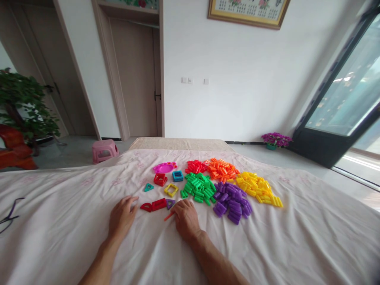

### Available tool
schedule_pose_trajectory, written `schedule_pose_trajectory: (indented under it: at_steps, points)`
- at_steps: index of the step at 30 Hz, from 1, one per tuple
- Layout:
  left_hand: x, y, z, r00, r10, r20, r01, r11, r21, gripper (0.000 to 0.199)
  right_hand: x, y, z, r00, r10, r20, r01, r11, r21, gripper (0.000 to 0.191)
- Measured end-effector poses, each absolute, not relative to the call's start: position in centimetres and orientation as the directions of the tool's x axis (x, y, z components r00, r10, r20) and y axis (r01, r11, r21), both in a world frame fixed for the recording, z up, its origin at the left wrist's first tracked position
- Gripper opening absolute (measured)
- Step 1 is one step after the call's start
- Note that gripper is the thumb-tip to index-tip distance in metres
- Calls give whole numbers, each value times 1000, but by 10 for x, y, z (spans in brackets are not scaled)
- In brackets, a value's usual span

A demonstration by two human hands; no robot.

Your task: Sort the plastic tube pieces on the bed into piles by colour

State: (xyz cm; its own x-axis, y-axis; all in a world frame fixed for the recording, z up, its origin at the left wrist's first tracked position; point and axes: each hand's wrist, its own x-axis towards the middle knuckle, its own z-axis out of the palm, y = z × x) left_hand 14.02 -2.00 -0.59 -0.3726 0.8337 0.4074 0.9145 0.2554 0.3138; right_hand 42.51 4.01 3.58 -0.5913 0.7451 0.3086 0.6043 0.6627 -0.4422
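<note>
My right hand [185, 217] holds a thin orange stick [169, 216] in its fingertips, just below a purple triangle [170, 203]. My left hand [122, 215] rests on the cloth with fingers apart and nothing in it, left of a red half-round piece [146, 207] and a red block [159, 204]. Beyond the hands lie a teal triangle [149, 187], a yellow square frame [171, 190], red frames [160, 179] and blue frames [177, 176]. Piles of green [198, 188], purple [233, 201], yellow [257, 188], orange [222, 169] and red pieces [196, 166] spread to the right.
A pink tray [164, 168] lies behind the frames on the wrinkled cloth [303, 233]. Dark-framed glasses [11, 215] are at the left edge. A pink stool [105, 151] and a pot of purple flowers [276, 140] stand on the floor beyond.
</note>
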Motion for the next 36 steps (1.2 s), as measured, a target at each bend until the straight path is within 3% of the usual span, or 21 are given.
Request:
schedule_pose_trajectory:
  at_steps: [20, 25, 36]
  points:
    - [153, -16, -3, -359, 844, 398, 913, 228, 338, 36, 425, 38, 37, -562, 770, 302, 648, 637, -418, 33]
    - [151, -16, -3, -330, 859, 393, 903, 165, 397, 37, 425, 40, 32, -546, 780, 307, 663, 626, -411, 31]
    - [165, -20, 8, -179, 909, 376, 917, 15, 400, 42, 424, 40, 32, -527, 786, 322, 652, 617, -441, 32]
